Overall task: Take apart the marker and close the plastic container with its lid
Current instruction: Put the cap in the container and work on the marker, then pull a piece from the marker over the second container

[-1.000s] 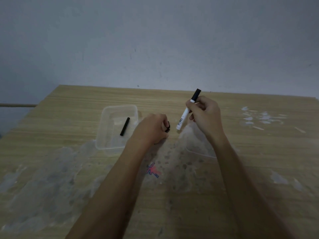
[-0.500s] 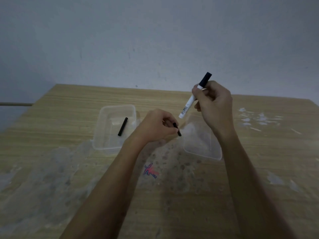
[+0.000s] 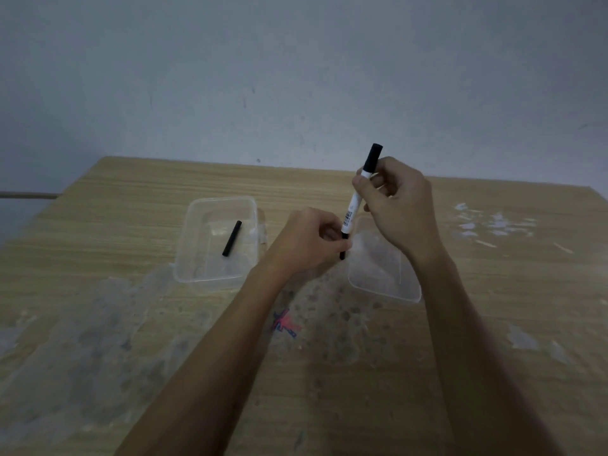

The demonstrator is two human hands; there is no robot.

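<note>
My right hand [image 3: 399, 205] grips a white marker [image 3: 353, 205] with a black top end, held almost upright above the table. My left hand [image 3: 307, 240] pinches a small black piece [image 3: 343, 250] at the marker's lower end, touching the white barrel. A clear plastic container [image 3: 184, 258] stands on the table to the left, with a black stick-like marker part [image 3: 232, 238] lying inside it. A clear plastic lid [image 3: 388, 284] lies flat on the table below my right hand, partly hidden by my wrist.
The wooden table [image 3: 131, 199] carries pale scuffed patches across the near half and white flecks [image 3: 487, 222] at the far right. A red and blue scribble [image 3: 284, 324] marks the middle. A grey wall rises behind the table's far edge.
My left hand brought the small black piece up against the marker's lower end. My right hand swung the marker to a more upright tilt.
</note>
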